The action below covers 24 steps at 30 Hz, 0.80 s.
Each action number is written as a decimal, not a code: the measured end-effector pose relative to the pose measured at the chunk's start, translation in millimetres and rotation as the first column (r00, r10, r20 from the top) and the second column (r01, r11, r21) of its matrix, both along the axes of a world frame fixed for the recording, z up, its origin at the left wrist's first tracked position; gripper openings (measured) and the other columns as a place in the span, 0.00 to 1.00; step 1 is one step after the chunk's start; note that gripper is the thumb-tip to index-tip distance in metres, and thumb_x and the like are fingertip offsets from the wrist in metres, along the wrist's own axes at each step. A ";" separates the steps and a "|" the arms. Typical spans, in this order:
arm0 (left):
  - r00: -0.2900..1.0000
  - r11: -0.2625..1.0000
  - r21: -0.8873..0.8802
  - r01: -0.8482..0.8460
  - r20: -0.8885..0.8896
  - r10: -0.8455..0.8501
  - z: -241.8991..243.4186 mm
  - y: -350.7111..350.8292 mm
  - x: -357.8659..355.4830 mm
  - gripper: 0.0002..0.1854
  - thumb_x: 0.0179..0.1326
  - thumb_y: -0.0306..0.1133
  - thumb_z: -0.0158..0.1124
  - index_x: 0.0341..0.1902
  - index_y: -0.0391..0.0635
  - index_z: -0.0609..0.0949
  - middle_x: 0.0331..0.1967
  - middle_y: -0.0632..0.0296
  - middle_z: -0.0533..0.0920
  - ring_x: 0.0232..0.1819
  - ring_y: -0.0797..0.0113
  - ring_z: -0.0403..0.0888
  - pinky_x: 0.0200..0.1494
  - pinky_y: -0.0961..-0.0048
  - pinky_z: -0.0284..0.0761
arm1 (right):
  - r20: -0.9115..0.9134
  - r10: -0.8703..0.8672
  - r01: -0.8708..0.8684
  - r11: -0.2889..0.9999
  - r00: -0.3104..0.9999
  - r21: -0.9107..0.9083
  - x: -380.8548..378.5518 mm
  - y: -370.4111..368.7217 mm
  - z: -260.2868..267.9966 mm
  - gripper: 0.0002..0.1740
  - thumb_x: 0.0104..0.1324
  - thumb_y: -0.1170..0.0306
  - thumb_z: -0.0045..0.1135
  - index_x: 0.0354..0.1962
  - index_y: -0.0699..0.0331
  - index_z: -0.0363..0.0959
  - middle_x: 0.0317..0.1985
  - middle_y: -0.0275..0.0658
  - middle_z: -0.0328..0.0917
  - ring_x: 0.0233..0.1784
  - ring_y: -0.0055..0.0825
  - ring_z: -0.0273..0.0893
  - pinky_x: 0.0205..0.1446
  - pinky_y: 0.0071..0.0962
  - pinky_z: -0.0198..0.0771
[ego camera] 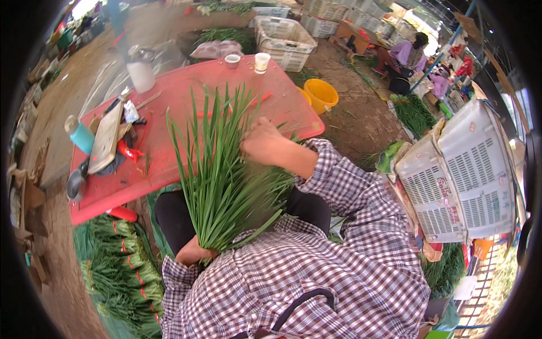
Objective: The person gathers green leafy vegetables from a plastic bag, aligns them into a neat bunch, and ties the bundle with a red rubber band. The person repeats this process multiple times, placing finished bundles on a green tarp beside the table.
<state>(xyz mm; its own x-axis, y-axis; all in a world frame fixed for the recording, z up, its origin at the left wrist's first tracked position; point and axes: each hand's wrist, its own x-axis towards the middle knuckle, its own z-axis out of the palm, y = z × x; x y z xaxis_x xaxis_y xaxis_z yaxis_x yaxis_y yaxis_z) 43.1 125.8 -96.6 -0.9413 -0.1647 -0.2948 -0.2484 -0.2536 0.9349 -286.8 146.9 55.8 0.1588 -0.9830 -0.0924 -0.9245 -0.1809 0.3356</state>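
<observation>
My left hand (195,253) grips a bunch of long green leafy stalks, likely garlic chives (211,182), low against my lap. Their leaf tips fan upward over the near edge of a red table (292,99). Beside the upper right of the bunch is my right hand (262,142), blurred, with its fingers curled. Whether it pinches any leaves cannot be told. More loose leaves, partly blurred, lie across my lap beneath my right forearm.
On the table's left stand a turquoise bottle (80,135), a wooden board (106,137) and a white jug (141,74). Red-banded bundles of greens (123,271) lie at lower left. Yellow buckets (321,94) and white crates (455,178) are rightward. A person (406,57) sits farther back.
</observation>
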 end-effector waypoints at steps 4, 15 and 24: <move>0.999 0.999 -0.024 0.023 0.047 -0.022 3.1 -2.5 0.7 0.29 0.44 0.23 0.69 0.54 0.38 0.74 0.48 0.57 0.78 0.48 0.64 0.72 0.53 0.66 0.66 | 0.185 -0.013 -0.034 0.968 0.983 0.248 -3.9 -8.1 -15.5 0.12 0.54 0.60 0.55 0.31 0.54 0.82 0.37 0.34 0.81 0.45 0.33 0.76 0.46 0.40 0.64; 0.983 0.964 -0.237 0.123 0.159 -0.086 17.2 1.1 -7.6 0.25 0.52 0.23 0.67 0.55 0.37 0.74 0.50 0.54 0.79 0.50 0.62 0.74 0.53 0.66 0.69 | 0.840 0.146 -0.413 0.905 0.523 0.100 -24.7 1.6 -73.5 0.16 0.62 0.58 0.54 0.41 0.60 0.78 0.41 0.40 0.79 0.41 0.36 0.74 0.40 0.36 0.70; 0.992 0.980 -0.168 0.106 0.086 -0.093 18.0 -0.6 -5.5 0.24 0.46 0.22 0.68 0.51 0.38 0.76 0.45 0.58 0.80 0.46 0.67 0.73 0.51 0.67 0.70 | 0.895 -0.446 -0.191 0.878 0.005 0.439 5.3 19.4 -72.3 0.12 0.65 0.63 0.54 0.41 0.61 0.78 0.39 0.37 0.78 0.37 0.30 0.75 0.37 0.30 0.70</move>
<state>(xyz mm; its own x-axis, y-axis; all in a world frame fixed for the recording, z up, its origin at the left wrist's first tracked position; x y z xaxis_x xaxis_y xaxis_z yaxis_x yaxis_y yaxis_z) 37.6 125.3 -78.6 -0.9309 -0.1259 -0.3429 -0.3377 -0.0612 0.9392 -281.5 166.3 -16.4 0.2790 -0.9180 -0.2817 -0.2994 0.1956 -0.9339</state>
